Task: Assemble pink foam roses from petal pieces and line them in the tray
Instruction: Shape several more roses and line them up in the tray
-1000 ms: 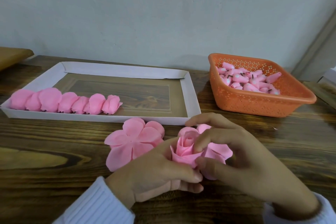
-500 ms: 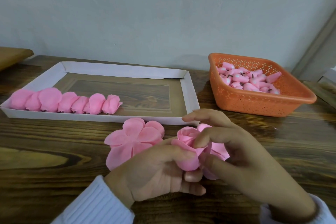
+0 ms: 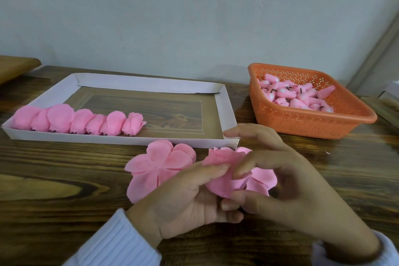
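Observation:
Both hands hold a half-formed pink foam rose just above the wooden table, in front of the tray's near right corner. My left hand grips it from the left, thumb pressed over a petal. From the right, my right hand pinches its petals with curled fingers. A flat pink petal piece lies on the table just left of the rose. The white cardboard tray holds a row of several finished roses along its front left.
An orange perforated basket with several pink rose buds stands at the back right. A pale wall runs behind the wooden table. A wooden board edge shows at far left.
The rose has been turned and its outer petals folded inward. My left thumb slid up over a petal and my right fingers shifted their pinch on the petals.

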Demonstrator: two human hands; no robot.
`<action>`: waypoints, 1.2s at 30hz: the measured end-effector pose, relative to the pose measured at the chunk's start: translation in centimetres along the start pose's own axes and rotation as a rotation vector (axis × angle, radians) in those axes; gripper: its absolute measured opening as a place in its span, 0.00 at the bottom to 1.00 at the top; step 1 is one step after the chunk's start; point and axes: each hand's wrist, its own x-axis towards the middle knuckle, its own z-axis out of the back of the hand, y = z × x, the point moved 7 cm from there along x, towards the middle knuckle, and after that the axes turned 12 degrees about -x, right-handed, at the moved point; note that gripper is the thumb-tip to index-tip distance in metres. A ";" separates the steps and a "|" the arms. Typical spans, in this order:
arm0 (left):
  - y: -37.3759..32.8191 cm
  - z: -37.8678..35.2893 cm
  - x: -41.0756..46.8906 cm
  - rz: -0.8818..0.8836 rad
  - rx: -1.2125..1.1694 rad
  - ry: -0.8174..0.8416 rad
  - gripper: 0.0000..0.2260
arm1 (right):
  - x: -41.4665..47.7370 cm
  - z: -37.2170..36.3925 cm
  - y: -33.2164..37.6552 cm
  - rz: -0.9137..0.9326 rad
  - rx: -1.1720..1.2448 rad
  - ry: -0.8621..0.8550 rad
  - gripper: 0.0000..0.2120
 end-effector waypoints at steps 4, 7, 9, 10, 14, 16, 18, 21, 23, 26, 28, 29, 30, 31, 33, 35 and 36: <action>-0.1 0.0 0.0 -0.016 -0.005 -0.026 0.13 | 0.0 0.0 -0.1 -0.007 -0.075 -0.011 0.10; -0.2 0.0 0.1 -0.028 0.006 -0.045 0.11 | 0.0 -0.1 0.0 0.014 -0.029 0.025 0.05; -0.2 -0.2 0.1 -0.033 0.005 -0.045 0.10 | 0.0 -0.2 0.0 0.020 0.002 0.045 0.04; -0.2 -0.2 0.1 -0.035 0.012 -0.044 0.10 | 0.0 -0.3 -0.1 0.014 0.012 0.048 0.04; -0.2 -0.4 0.0 -0.044 0.094 -0.042 0.12 | 0.1 -0.2 -0.6 -0.031 0.009 -0.002 0.05; -0.2 -0.5 -0.1 -0.052 0.110 -0.039 0.16 | 0.1 -0.2 -0.6 -0.025 0.024 0.020 0.05; -0.2 -0.3 -0.1 -0.063 0.117 -0.054 0.21 | 0.0 -0.3 -0.3 -0.005 0.024 0.062 0.06; -0.4 -0.1 0.0 -0.083 0.119 -0.076 0.24 | 0.0 -0.4 -0.1 0.027 -0.075 0.081 0.08; -0.4 -0.3 0.0 -0.084 0.129 -0.072 0.22 | 0.1 -0.5 -0.2 0.015 -0.087 0.059 0.07; -0.5 -0.5 0.1 -0.093 0.125 -0.019 0.22 | 0.2 -0.1 -0.8 -0.037 -0.078 -0.028 0.05; -0.6 -1.1 -0.1 -0.095 0.119 0.055 0.27 | 0.1 0.1 -1.0 -0.057 -0.075 -0.078 0.08; -0.6 -1.2 -0.3 -0.102 0.143 0.073 0.28 | 0.1 0.2 -1.0 -0.054 -0.075 -0.095 0.11; -0.7 -1.0 -0.4 -0.117 0.176 0.058 0.26 | 0.1 0.3 -1.0 -0.048 -0.077 -0.111 0.13; -0.8 -0.7 -0.5 -0.130 0.209 0.021 0.22 | 0.0 0.3 -1.1 -0.050 -0.079 -0.126 0.15; -1.1 -0.2 -0.6 -0.170 0.271 -0.062 0.15 | 0.1 0.3 -1.4 -0.079 -0.058 -0.152 0.18; -1.4 0.2 -0.4 -0.248 0.381 -0.138 0.12 | 0.0 0.3 -1.7 -0.103 -0.015 -0.176 0.20; -1.7 0.6 -0.3 -0.292 0.452 -0.180 0.11 | -0.1 0.3 -1.7 -0.098 -0.002 -0.186 0.20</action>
